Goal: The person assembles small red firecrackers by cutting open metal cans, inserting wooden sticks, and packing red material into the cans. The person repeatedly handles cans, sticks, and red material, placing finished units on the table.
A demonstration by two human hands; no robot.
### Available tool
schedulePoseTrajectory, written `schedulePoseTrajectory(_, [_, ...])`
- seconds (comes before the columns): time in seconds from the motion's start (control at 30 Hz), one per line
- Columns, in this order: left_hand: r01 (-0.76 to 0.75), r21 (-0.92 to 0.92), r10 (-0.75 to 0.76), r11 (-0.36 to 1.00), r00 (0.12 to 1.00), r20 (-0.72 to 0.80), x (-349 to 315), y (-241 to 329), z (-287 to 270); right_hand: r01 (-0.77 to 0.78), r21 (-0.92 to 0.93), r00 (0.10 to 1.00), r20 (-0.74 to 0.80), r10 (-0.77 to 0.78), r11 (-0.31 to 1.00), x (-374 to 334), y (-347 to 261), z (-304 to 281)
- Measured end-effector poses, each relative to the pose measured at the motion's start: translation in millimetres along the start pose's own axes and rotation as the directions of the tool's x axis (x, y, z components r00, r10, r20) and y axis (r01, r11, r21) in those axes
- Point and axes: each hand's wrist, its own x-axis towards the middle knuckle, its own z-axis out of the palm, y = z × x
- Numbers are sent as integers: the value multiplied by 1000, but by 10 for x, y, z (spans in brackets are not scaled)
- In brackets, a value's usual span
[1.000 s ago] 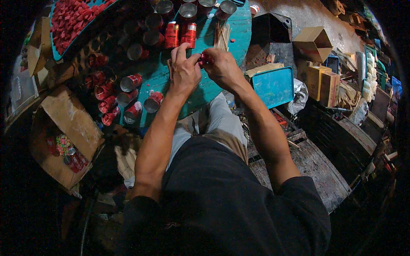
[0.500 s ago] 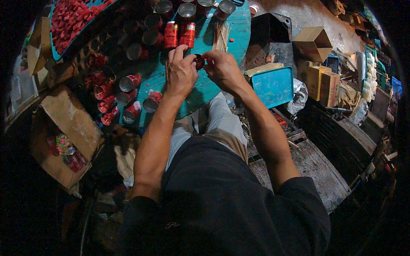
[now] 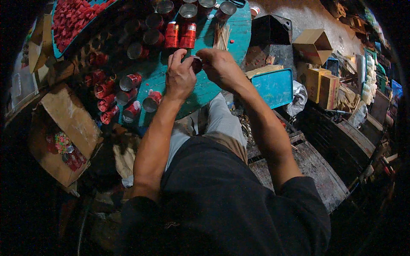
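Over the near part of the turquoise table (image 3: 203,89), my left hand (image 3: 180,79) and my right hand (image 3: 220,68) meet at a dark red, round, can-like piece (image 3: 197,65). Left fingers close around its left side, while the bent right fingers pinch at its right edge. My fingers cover much of it, so its exact kind cannot be made out. Just beyond stand two upright red cans (image 3: 180,35). A bundle of thin wooden sticks (image 3: 221,36) lies past my right hand.
Open-topped metal cans (image 3: 188,12) stand across the far table; others lie tipped at left, like this red can (image 3: 152,101). Red chunks (image 3: 77,21) fill a blue tray at far left. A blue tray (image 3: 273,88) and cardboard boxes (image 3: 313,45) sit right, an open carton (image 3: 68,128) lower left.
My right hand has shifted slightly left, closer to my left hand, and its fingers now cover more of the dark red piece. The piece has turned or tilted a little between them.
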Motion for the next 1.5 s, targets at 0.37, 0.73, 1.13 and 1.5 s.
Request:
schedulePoseTrajectory(0.37, [162, -115, -165, 980, 986, -17, -108, 6, -42, 1, -105, 1000, 4, 0, 994, 69, -103, 40])
schedulePoseTrajectory(0.73, [322, -350, -310, 879, 946, 91, -319, -58, -85, -211, 52, 972, -98, 216, 976, -486, 307, 321])
schedulePoseTrajectory(1.13, [72, -257, -69, 964, 997, 21, -216, -142, 162, -198, 60, 952, -227, 206, 978, 124, -244, -441])
schedulePoseTrajectory(1.5, [186, -113, -201, 976, 970, -139, -278, -72, 390, 261, -810, 836, -82, -542, 526, 3591, -443, -831])
